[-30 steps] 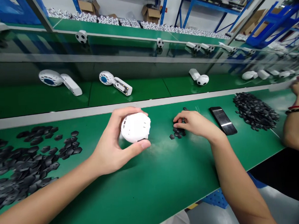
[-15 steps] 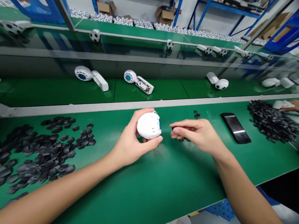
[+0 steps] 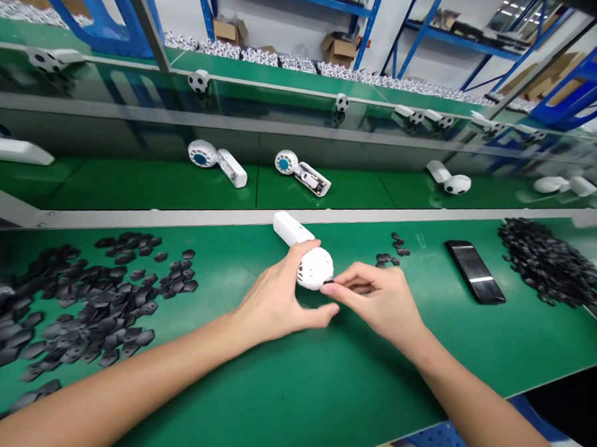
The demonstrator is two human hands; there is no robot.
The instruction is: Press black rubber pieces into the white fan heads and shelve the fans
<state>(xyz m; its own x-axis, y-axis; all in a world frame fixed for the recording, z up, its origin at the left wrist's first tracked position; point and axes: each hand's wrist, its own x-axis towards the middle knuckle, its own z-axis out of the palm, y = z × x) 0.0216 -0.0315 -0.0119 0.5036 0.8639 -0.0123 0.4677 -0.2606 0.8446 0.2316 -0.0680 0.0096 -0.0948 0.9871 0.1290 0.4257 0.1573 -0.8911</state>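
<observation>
My left hand [image 3: 277,294] holds a white handheld fan [image 3: 315,269] by its round head, fingers behind the head and thumb held away below it. The fan's white handle [image 3: 291,229] points up and left, resting near the metal rail. Between thumb and fingertips, my right hand [image 3: 377,296] pinches a small black piece [image 3: 328,282] against the lower right edge of the head. Most of that piece is hidden by the fingertips. Several small black pieces [image 3: 398,245] lie on the green table beyond my right hand.
Black pentagon pieces [image 3: 93,314] spread over the left of the table. A black phone [image 3: 475,272] and a heap of black parts [image 3: 548,264] are at right. Behind the rail, the green conveyor [image 3: 166,187] carries more white fans [image 3: 303,172]. Part of another person shows at the right edge.
My left hand has turned the fan, so its handle now shows. My right hand has moved left to touch the head with the black piece. The co-worker's hand at right has left view.
</observation>
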